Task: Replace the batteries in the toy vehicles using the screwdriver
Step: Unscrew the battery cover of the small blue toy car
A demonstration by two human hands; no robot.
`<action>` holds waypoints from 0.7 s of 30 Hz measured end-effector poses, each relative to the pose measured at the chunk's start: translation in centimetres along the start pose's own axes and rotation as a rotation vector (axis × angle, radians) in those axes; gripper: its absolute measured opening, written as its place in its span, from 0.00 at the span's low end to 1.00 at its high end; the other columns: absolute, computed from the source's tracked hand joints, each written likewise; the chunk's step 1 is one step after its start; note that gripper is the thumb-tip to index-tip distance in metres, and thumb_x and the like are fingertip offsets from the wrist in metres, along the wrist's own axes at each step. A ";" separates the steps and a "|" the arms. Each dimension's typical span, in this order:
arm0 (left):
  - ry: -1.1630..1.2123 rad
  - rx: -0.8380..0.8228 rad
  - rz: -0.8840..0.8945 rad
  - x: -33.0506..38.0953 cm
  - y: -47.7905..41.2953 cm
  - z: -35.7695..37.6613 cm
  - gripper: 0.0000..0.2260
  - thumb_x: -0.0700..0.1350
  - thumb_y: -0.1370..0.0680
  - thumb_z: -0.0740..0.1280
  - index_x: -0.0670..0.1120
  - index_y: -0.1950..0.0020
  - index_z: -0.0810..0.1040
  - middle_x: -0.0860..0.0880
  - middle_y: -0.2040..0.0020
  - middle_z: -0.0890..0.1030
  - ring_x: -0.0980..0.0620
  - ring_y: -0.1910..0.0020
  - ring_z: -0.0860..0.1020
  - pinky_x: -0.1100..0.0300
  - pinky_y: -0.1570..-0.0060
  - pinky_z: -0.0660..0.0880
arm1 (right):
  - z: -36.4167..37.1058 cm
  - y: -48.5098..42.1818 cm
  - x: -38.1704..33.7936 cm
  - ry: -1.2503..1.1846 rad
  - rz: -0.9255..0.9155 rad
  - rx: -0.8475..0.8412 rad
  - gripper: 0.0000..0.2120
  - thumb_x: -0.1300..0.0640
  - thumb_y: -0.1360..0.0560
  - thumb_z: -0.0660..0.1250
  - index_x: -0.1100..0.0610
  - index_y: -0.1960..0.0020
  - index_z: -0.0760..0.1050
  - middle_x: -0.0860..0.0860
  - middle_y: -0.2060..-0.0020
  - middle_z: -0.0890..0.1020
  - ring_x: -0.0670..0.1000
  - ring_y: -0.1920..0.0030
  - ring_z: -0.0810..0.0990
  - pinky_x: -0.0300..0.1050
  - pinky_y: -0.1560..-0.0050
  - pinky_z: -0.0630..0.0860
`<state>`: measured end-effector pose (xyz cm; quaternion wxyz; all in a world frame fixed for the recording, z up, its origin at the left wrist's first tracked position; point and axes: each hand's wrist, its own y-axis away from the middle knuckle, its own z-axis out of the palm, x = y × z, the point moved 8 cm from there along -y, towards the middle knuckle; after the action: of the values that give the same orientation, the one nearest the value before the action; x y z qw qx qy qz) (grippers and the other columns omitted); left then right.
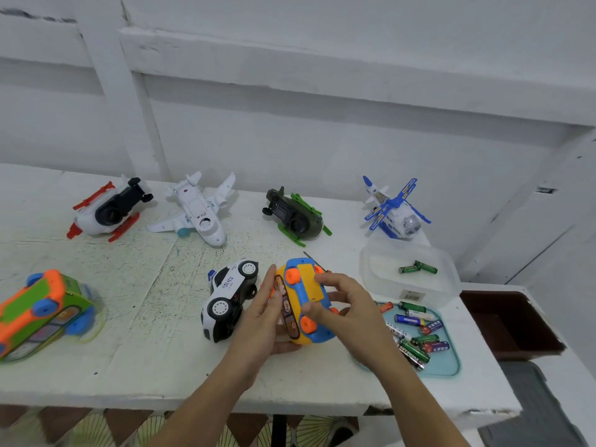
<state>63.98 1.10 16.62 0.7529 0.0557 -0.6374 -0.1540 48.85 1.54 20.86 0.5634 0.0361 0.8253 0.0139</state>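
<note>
Hands first, near the counter's [135, 366] front edge: the left hand [263, 321] cradles a yellow toy car [304, 304] from its left side and beneath, fingers wrapped onto it, wheels up. The right hand [346, 309] comes over from the right, its fingers [322, 279] half curled and resting on the car's blue and yellow underside, thumb against the orange rear wheel; they press on it rather than close around anything. Just left of the held car, a white police car [230, 298] lies on its side. Beside the right forearm, toward the counter's right edge, a teal tray [450, 362] carries a loose heap of batteries [416, 333]. Behind the tray, a clear plastic tub [371, 269] holds two green batteries [417, 267]. Peeking out behind the yellow car, a thin dark shaft shows, likely the screwdriver [311, 255], mostly hidden. Over at the left edge, an orange and green bus [42, 314] lies tipped over. Along the back edge, left to right: a white and red helicopter [109, 209] upside down, a white plane [200, 209] belly up, a dark green helicopter [295, 216] upside down, and a blue and white helicopter [395, 211] upright by the back right corner.
</note>
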 end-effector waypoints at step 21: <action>0.053 0.098 0.163 -1.5 1.5 -0.9 0.17 0.38 0.24 0.69 0.51 0.37 0.77 0.50 0.47 0.86 0.52 0.48 0.84 0.55 0.50 0.82 | 3.4 1.9 5.2 -1.019 0.323 -0.185 0.34 0.62 0.35 0.77 0.62 0.31 0.69 0.63 0.41 0.80 0.62 0.46 0.82 0.54 0.54 0.81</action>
<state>64.84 2.85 15.42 0.7761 0.0445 -0.6263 -0.0593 50.18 3.77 14.91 0.8836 0.1151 0.4269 0.1538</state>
